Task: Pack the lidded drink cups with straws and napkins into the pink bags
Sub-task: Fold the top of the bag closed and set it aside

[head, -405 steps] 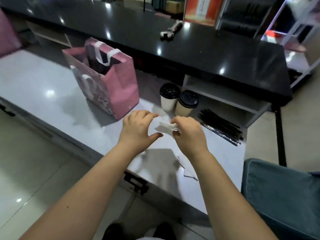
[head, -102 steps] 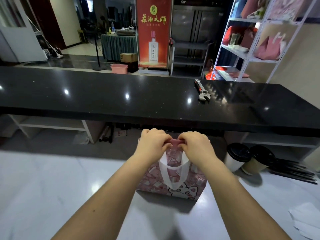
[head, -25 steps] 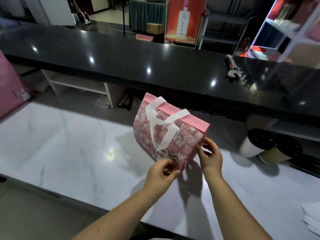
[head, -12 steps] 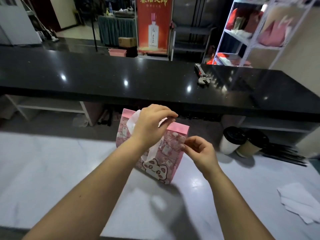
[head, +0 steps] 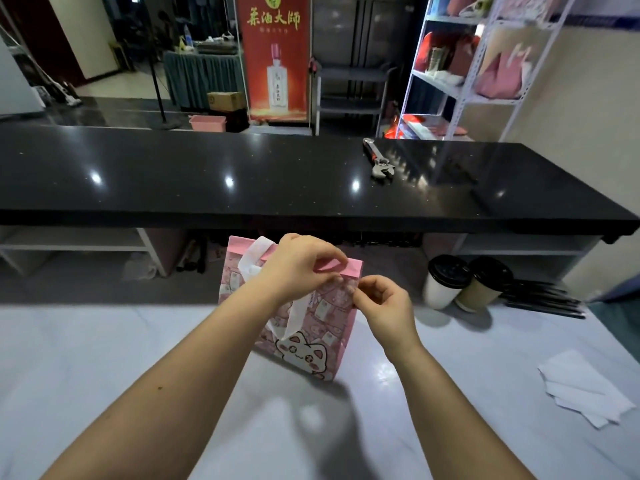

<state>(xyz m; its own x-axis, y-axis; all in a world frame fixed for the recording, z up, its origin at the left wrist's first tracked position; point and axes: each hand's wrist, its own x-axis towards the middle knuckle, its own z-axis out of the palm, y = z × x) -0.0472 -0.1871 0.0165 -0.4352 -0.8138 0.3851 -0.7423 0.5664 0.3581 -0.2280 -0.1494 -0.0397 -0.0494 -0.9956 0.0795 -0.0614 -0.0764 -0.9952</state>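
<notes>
Head view: the pink cat-print bag [head: 325, 327] stands upright on the white table [head: 104, 375], its top rim running left to right and pressed flat, so its contents cannot be seen. The left hand [head: 301, 268] pinches the rim from above. The right hand [head: 384, 306] pinches the near face just below it. Right of both grips stand two lidded cups [head: 445, 282], touching, with black straws [head: 543, 299] beyond and napkins [head: 585, 389] nearer the person.

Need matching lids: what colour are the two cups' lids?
Black lids on both paper cups; head view.
</notes>
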